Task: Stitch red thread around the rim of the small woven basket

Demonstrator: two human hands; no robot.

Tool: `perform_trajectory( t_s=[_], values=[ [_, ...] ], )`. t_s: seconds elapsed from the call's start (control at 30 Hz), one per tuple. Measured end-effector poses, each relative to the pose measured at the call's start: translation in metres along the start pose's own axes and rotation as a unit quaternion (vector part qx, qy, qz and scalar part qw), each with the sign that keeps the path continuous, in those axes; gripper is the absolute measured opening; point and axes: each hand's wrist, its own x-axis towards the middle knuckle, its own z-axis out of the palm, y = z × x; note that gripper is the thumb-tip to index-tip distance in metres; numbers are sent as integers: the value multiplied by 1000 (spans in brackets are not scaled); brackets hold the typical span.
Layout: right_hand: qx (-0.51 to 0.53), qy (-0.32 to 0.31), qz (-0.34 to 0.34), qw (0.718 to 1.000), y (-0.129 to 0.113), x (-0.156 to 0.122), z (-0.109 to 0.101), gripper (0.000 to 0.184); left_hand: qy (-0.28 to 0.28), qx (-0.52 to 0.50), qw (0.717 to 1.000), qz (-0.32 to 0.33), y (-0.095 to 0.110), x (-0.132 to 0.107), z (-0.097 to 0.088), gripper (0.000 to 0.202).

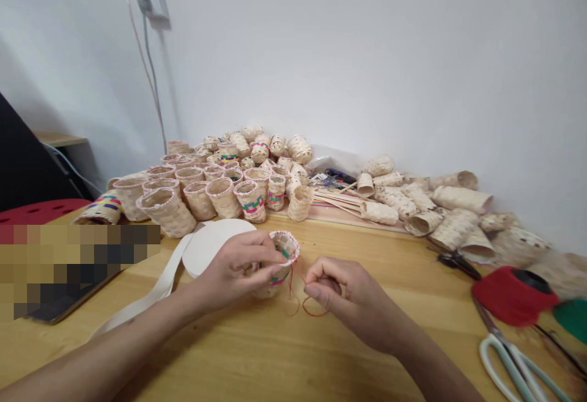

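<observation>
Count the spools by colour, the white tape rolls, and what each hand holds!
Red spool: 1
Green spool, cut off at the edge: 1
White tape roll: 1
Basket in the left hand: 1
Red thread in the right hand: 1
Total: 5

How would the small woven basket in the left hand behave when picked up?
Probably light: the basket is thin woven strips. Likely springy, crushable if squeezed, being hollow. Round, so it may roll on its side.
</observation>
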Motion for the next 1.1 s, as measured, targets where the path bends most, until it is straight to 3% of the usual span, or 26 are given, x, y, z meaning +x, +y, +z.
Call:
perform_trajectory(
  t_s=[0.1, 0.2, 0.27, 0.37, 0.4, 0.43, 0.5, 0.57, 0.63, 0.7, 0.77, 0.9, 1.1],
  values=[
    [-95, 87, -50, 990, -1, -1, -4, 16, -31, 10, 999, 7, 2, 1, 0, 14],
    [-209, 240, -81, 945, 10, -4, -25, 19, -82, -67, 994, -23, 1, 0, -3, 14],
    [-275, 341, -35, 898, 28, -8, -48, 20, -97, -139, 984, -51, -1, -1, -5, 16],
    [-365, 437, 120, 813, 65, -14, -85, 18, -99, -230, 964, -83, -5, -1, -6, 22],
    [-385, 429, 182, 796, 75, -15, -93, 19, -97, -252, 958, -91, -5, -1, -6, 23],
    [-391, 403, 222, 797, 81, -15, -98, 20, -95, -269, 954, -97, -6, -2, -5, 24],
    [-360, 349, 239, 832, 82, -13, -96, 25, -90, -291, 947, -103, -6, -2, -2, 23],
    [-283, 287, 187, 896, 67, -9, -80, 33, -90, -301, 943, -105, -7, -2, -1, 22],
    [-194, 184, 112, 957, 45, -4, -58, 36, -89, -306, 942, -107, -8, -2, 0, 22],
    [-132, 102, 40, 985, 27, -1, -38, 30, -87, -312, 939, -114, -10, -3, 0, 23],
    [-117, 73, -35, 990, 17, 0, -23, 20, -83, -321, 935, -126, -14, -4, 0, 23],
    [-164, 88, -165, 969, 14, 1, -9, 14, -68, -352, 919, -163, -20, -7, 3, 25],
    [-259, 112, -236, 930, 17, 2, 0, 21, -38, -409, 883, -228, -19, -9, 10, 26]
  ],
)
